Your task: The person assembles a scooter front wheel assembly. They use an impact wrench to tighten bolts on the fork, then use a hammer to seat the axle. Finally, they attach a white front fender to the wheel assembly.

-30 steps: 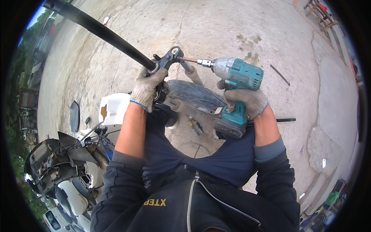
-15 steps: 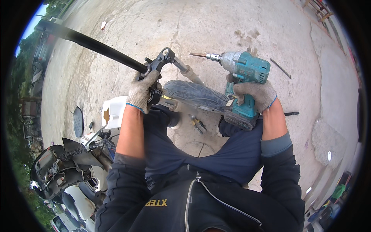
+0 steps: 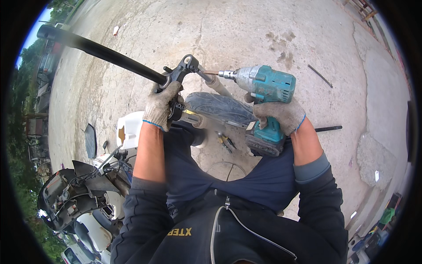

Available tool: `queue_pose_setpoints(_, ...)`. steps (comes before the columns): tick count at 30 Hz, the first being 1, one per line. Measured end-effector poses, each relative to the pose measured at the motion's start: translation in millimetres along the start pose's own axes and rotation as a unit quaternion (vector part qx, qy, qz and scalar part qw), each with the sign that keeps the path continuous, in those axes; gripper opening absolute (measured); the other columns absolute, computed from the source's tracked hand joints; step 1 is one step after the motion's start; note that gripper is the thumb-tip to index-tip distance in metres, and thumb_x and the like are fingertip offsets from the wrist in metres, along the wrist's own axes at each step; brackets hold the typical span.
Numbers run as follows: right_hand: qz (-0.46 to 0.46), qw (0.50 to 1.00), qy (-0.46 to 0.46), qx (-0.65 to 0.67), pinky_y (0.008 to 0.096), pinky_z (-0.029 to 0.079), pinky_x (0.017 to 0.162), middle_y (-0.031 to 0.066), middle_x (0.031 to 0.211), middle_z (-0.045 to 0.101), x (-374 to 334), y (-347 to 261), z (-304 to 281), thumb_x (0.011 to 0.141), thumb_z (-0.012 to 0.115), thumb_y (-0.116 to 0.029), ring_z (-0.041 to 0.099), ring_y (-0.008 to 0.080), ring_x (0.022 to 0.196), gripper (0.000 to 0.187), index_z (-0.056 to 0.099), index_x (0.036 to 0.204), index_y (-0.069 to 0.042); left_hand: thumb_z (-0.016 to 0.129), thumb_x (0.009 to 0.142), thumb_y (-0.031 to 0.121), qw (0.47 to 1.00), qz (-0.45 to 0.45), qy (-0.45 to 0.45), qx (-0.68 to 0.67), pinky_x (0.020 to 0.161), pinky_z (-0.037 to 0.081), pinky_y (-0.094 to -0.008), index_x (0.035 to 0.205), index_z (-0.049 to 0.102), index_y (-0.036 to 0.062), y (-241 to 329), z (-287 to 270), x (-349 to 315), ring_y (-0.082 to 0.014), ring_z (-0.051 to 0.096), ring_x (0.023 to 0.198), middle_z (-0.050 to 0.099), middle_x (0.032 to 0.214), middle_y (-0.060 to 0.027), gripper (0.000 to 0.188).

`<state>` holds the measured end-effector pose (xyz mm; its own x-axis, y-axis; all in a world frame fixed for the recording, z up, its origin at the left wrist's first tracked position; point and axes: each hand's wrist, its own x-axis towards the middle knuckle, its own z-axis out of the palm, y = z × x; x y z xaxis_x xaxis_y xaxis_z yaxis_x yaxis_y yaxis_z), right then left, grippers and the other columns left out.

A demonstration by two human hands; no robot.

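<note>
Drill [image 3: 267, 83] gripped in my right hand [image 3: 283, 116], right of centre, faces the fork [image 3: 180, 71] my left hand [image 3: 161, 105] clasps (seemingly for steadiness).

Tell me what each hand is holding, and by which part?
The right hand holds the drill by its handle; the left hand grips the wheel fork by its black crosspiece.

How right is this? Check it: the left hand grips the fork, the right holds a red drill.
One error: the drill is teal, not red, as the head view shows. The left hand grips the fork and the right hand holds the drill.
</note>
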<state>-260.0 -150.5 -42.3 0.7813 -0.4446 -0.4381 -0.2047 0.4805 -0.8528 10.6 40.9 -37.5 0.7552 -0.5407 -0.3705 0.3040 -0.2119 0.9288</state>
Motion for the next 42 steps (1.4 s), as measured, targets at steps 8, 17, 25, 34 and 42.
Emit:
queue_pose_setpoints(8,-0.007,0.999,-0.023,0.025,0.027,0.052,0.054,0.0041,0.078,0.066,3.9,-4.1,6.3,0.081,0.075,-0.005,0.061,0.013,0.057,0.028,0.072,0.109,0.0,0.08,0.092,0.013,1.0,0.005,0.0,-0.017,0.053,0.061,-0.0372,0.121,0.062,-0.0035,0.9,0.2,-1.0,-0.0198,0.068,0.063,0.07,0.09,-0.013,0.038)
queue_pose_setpoints(17,0.059,0.994,-0.028,0.092,0.0308,0.054,0.055,0.0064,0.074,0.064,-1.0,-3.9,11.0,0.081,0.071,-0.003,0.061,0.0158,0.058,0.024,0.07,0.105,0.0,0.076,0.096,0.015,1.0,-0.015,-0.018,-0.005,0.051,0.063,-0.0385,0.122,0.058,0.0006,1.0,-2.0,0.0,-0.0183,0.067,0.063,0.068,0.093,-0.0128,0.035)
queue_pose_setpoints(25,0.012,1.0,-0.027,0.008,0.0312,0.056,0.056,0.0063,0.082,0.069,8.6,-2.3,6.3,0.078,0.075,0.003,0.064,0.0155,0.059,0.028,0.07,0.105,-0.001,0.078,0.093,0.011,1.0,0.0,-0.019,-0.014,0.053,0.06,-0.0375,0.133,0.057,0.0026,4.4,2.1,-1.0,-0.0187,0.067,0.063,0.067,0.093,-0.0106,0.047)
queue_pose_setpoints(34,0.019,0.999,-0.031,0.011,0.0304,0.054,0.056,0.0057,0.083,0.068,13.2,-0.5,5.0,0.078,0.074,0.004,0.063,0.0148,0.06,0.032,0.071,0.109,-0.001,0.076,0.095,0.011,0.999,0.006,-0.026,-0.017,0.051,0.064,-0.0411,0.132,0.055,0.001,-2.2,-3.9,9.2,-0.0204,0.067,0.063,0.066,0.094,-0.0141,0.044)
queue_pose_setpoints(42,-0.012,0.999,-0.025,0.025,0.0305,0.055,0.055,0.0065,0.092,0.07,9.3,-1.8,8.4,0.076,0.073,0.007,0.065,0.0158,0.062,0.044,0.069,0.119,-0.001,0.085,0.087,0.018,0.999,0.007,0.008,0.037,0.058,0.054,-0.0295,0.134,0.061,-0.001,0.6,-1.4,9.1,-0.0148,0.067,0.068,0.072,0.094,-0.0089,0.056)
